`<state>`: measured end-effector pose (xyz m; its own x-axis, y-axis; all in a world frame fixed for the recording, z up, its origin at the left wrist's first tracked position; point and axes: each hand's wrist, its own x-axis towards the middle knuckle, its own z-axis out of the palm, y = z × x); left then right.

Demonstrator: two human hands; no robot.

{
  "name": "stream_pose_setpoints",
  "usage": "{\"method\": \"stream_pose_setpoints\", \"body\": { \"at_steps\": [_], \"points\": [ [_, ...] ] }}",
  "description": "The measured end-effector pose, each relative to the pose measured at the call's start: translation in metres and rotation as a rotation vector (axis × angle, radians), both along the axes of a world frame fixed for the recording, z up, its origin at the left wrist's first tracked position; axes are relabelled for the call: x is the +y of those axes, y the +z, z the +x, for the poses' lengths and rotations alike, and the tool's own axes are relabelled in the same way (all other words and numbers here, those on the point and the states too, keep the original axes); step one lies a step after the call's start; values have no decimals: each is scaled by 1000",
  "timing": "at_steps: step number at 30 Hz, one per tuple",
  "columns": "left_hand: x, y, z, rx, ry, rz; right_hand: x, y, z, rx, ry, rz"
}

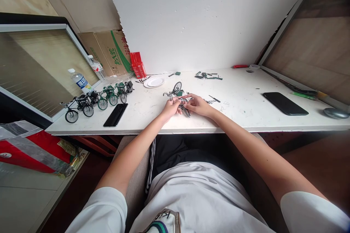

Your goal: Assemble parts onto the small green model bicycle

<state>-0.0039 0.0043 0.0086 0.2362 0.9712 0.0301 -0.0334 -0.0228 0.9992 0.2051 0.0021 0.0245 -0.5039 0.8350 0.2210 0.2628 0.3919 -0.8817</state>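
Near the front middle of the white table, my left hand (171, 108) and my right hand (197, 105) both grip a small model bicycle (177, 88). Its spoked front wheel and handlebar point away from me, and its rear part is partly hidden by my fingers. My left fingers are closed on the frame. From the right side, my right thumb and fingers pinch the bicycle near its rear wheel. Just beyond my hands is a small green piece (179, 93). Loose dark parts (214, 98) lie right of my right hand.
Several model bicycles (102, 103) stand at left beside bottles (80, 80) and a phone (115, 115). White plates (154, 82), a red box (138, 66) and dark parts (208, 76) are farther back. Another phone (285, 103) and a grey mouse (336, 113) lie at right.
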Motion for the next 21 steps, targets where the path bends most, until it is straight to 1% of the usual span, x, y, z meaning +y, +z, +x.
{"method": "stream_pose_setpoints", "body": {
  "at_steps": [8,17,21],
  "points": [
    [-2,3,3,12,12,-7,-1,0,0,0,1,1],
    [2,-3,2,49,10,14,-1,0,0,-11,-3,5],
    [2,-3,2,64,11,24,-1,0,0,-15,-7,2]
  ]
}}
